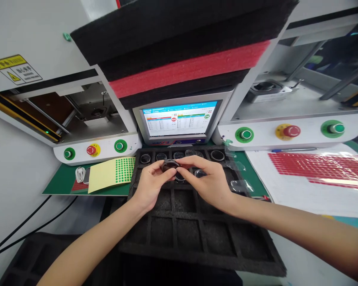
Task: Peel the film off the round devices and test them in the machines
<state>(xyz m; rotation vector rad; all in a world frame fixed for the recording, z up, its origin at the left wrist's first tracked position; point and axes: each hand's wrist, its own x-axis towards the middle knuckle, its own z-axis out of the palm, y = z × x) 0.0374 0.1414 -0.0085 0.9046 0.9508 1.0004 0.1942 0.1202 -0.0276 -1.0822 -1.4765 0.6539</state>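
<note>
Above the upper half of a black foam tray [191, 215], both hands pinch a round dark watch case [170, 164] between thumbs and fingers. My left hand [147, 183] grips its left and lower edge, while my right hand [210, 180] holds it from the right; the two thumbs nearly meet at its front. More round watch cases lie in the tray's far compartments, such as one at the left [145, 158] and one at the right [217, 155]. Another case [199, 173] sits just beside my right fingers. My hands hide part of that row.
Behind the tray stands a screen [179, 119] showing NG and OK marks. Test machines with green buttons [244, 135] and red stop buttons [291, 131] flank it. A yellow sticker sheet [103, 176] lies left, beside a white cable [80, 174]. Red label sheets [310, 169] lie right.
</note>
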